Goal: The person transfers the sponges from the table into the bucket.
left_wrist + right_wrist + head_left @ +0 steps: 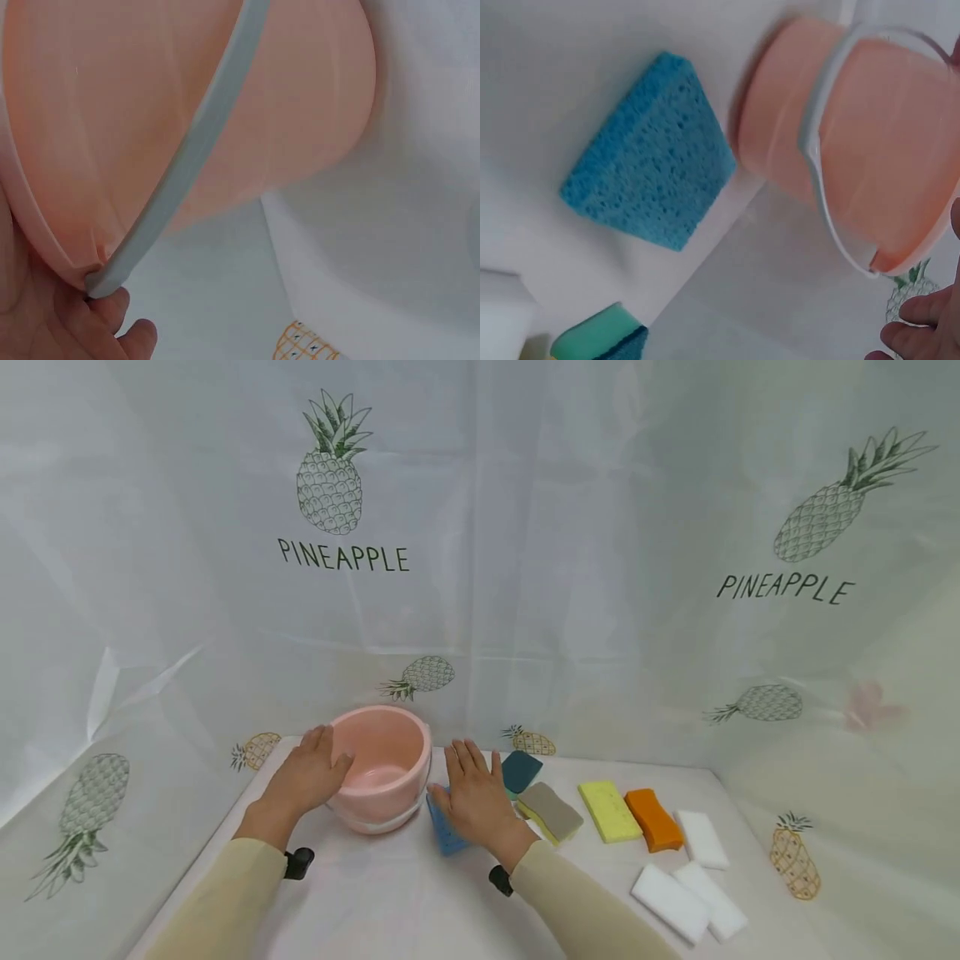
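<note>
A pink bucket [378, 735] with a pale handle [187, 157] stands at the back left of the table. My left hand [309, 774] grips its left rim, thumb over the inside, fingers outside. In the left wrist view the fingertips [139, 337] show beside the handle's hinge. My right hand [476, 797] is held with fingers straight to the right of the bucket, holding nothing. It partly hides a blue sponge [444, 831] in the head view. That sponge [656, 157] lies apart from the fingers in the right wrist view.
Right of my right hand lie a dark green sponge [521, 771], a grey-and-yellow sponge [551, 810], a yellow sponge [610, 811], an orange sponge [654, 819] and white sponges [670, 902]. A pineapple-printed sheet [525, 568] hangs behind the table.
</note>
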A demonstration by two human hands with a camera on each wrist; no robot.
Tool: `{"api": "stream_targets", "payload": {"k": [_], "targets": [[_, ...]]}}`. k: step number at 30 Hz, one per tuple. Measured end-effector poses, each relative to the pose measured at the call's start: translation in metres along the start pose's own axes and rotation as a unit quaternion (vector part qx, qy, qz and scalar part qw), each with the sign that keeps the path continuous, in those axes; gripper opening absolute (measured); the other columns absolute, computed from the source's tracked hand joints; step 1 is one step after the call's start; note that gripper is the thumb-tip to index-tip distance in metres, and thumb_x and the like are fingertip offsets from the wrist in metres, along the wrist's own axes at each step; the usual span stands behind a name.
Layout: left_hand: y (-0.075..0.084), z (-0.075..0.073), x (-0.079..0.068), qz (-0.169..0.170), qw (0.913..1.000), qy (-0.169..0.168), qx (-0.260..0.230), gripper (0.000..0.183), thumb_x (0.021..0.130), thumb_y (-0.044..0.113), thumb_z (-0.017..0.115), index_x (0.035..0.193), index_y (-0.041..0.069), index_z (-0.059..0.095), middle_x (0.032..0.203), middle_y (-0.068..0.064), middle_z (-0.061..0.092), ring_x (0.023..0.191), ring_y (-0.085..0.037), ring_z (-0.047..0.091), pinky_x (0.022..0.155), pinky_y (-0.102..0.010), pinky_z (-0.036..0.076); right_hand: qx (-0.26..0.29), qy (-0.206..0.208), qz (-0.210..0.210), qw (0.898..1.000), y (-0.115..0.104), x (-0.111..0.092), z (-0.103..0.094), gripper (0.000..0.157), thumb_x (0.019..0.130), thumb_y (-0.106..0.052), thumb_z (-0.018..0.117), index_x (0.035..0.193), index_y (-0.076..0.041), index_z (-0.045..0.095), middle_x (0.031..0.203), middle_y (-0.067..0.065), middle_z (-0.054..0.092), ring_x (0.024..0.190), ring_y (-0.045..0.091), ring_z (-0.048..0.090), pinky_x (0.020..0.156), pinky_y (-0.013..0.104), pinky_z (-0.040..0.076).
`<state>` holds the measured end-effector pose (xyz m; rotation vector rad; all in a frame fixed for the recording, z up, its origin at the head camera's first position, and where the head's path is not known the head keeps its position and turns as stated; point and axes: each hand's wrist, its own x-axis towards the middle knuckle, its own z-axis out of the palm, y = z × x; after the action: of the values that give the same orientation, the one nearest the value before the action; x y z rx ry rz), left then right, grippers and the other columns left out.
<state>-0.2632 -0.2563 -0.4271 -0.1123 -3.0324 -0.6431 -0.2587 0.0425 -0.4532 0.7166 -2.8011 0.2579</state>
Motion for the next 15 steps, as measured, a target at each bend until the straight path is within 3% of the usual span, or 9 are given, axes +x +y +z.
{"api": "stream_targets", "payload": {"k": [9, 15], "targets": [[0.015, 0.002, -0.012, 0.022, 0.9992, -0.032, 0.008, 0.086, 0.111, 0.051, 0.041, 0.164, -0.01, 0.014, 0.172, -0.032, 0.011, 0.155, -0.058, 0.017, 0.126, -0.069, 0.02, 0.068, -0.025, 0.036, 0.997, 0.012, 0.028, -0.013, 0.072, 0.113, -0.052, 0.036, 0.166, -0.004, 0.03, 0.171, 0.015, 0.033, 0.16, 0.034, 0.03, 0.126, 0.069, 0.023], [0.021, 0.004, -0.03, 0.057, 0.9973, -0.045, 0.009, 0.086, 0.109, 0.054, 0.046, 0.166, -0.004, 0.018, 0.174, -0.027, 0.012, 0.156, -0.058, 0.019, 0.125, -0.07, 0.023, 0.119, -0.046, 0.039, 0.991, 0.014, 0.028, -0.016, 0.072, 0.113, -0.051, 0.036, 0.166, -0.003, 0.029, 0.171, 0.015, 0.033, 0.16, 0.034, 0.03, 0.127, 0.069, 0.023]]}}
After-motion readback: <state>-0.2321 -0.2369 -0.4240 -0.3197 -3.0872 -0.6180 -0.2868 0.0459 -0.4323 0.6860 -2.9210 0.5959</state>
